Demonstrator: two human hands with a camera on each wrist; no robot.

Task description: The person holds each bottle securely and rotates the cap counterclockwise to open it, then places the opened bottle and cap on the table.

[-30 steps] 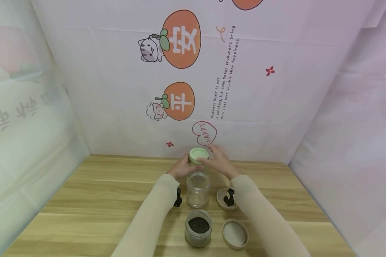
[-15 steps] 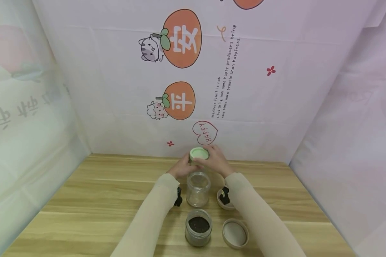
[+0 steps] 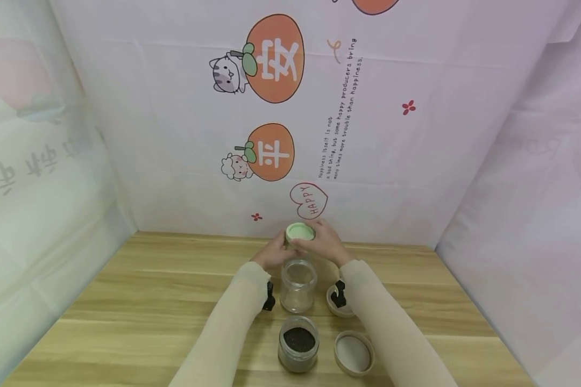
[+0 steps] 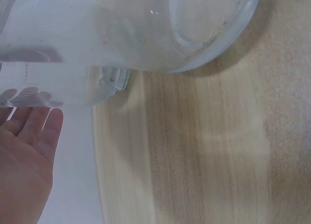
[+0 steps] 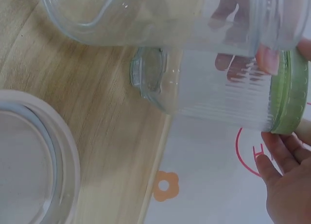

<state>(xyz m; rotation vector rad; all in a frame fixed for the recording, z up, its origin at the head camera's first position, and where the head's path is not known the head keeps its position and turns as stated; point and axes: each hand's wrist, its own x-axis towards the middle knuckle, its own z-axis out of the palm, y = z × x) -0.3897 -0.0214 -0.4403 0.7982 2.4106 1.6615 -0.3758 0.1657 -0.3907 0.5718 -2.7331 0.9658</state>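
Note:
At the back of the table, a clear jar point(image 5: 223, 93) with a green lid point(image 3: 300, 232) stands behind an open clear jar point(image 3: 297, 287). My left hand point(image 3: 273, 251) holds the lidded jar's side just below the lid; in the left wrist view, the fingers of my left hand point(image 4: 24, 161) show beside the glass. My right hand point(image 3: 325, 244) grips the green lid by its rim, with fingers at the lid's edge in the right wrist view. The front jar partly hides the lidded one in both wrist views.
Nearer the front stands an open jar point(image 3: 298, 346) with dark contents. To its right lies a pale lid point(image 3: 354, 352). Another pale lid point(image 3: 340, 307) lies partly under my right wrist. A printed cloth wall point(image 3: 368, 204) rises at the table's back edge.
The fingers of my right hand, spread wider around the green lid a second ago, have drawn in on its rim, and that forearm has shifted slightly left. My left hand has stayed nearly still.

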